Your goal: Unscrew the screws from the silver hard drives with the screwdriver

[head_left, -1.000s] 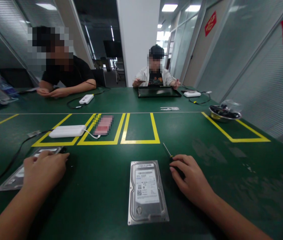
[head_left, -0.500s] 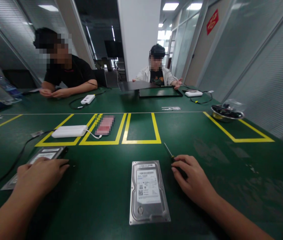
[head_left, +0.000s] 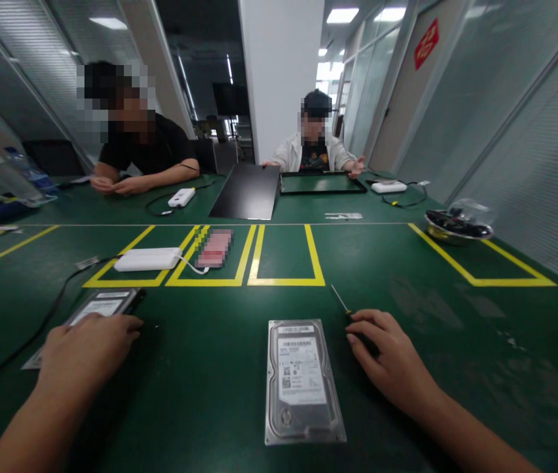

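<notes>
My left hand (head_left: pixel 89 351) rests over a hard drive (head_left: pixel 111 302) at the left, covering much of it; its fingers are bent and the fingertips are partly hidden. At the right, my right hand (head_left: pixel 387 355) is closed around the handle of a thin screwdriver (head_left: pixel 340 299), whose shaft points up and left, away from me. Between my hands a second silver hard drive (head_left: pixel 303 381) lies flat on the green table, label up, touched by neither hand.
Beyond lie a white power bank (head_left: pixel 148 259), a pink phone (head_left: pixel 215 248), yellow tape frames (head_left: pixel 286 282) and a bowl (head_left: pixel 457 228) at the right. Two people sit across the table (head_left: pixel 200 348), one with a dark panel (head_left: pixel 246 192) and a black frame (head_left: pixel 323 192).
The whole view has shifted, so things stand slightly further right. Across the table, the person's dark panel has tilted down onto the tabletop. My hands keep nearly the same pose.
</notes>
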### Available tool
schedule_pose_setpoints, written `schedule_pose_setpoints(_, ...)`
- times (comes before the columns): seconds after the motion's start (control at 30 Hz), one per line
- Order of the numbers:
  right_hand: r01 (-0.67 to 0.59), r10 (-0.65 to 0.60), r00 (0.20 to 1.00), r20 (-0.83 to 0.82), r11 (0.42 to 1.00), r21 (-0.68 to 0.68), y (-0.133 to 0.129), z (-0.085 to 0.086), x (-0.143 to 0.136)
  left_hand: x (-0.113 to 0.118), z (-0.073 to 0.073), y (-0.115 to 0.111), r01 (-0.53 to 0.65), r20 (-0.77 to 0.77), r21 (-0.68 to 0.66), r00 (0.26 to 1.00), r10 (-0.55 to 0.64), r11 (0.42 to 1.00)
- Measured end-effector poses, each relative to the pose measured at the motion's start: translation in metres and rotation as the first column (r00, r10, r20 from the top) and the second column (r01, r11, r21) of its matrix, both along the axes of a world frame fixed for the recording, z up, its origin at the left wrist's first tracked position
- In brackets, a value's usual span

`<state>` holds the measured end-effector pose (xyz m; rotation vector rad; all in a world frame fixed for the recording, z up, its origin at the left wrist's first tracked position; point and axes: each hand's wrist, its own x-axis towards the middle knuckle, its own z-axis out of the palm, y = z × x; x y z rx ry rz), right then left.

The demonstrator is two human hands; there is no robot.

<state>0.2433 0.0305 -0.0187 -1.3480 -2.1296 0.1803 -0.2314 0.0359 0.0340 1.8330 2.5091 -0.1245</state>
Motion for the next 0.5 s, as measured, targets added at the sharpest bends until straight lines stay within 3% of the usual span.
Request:
schedule_pose_setpoints(0.13,0.002,-0.001,1.0,-0.006,1.0,0.01,0.001,0.0,0.001,0.004,0.002,-0.001,0.017,-0.128,-0.167,0.991,-0.038,0.986)
schedule_pose_setpoints(0.5,0.008,-0.008,1.0,-0.002,1.0,0.001,0.001,0.002,0.0,0.027,0.006,0.002,0.046,-0.163,-0.171,0.984,-0.075,0.984)
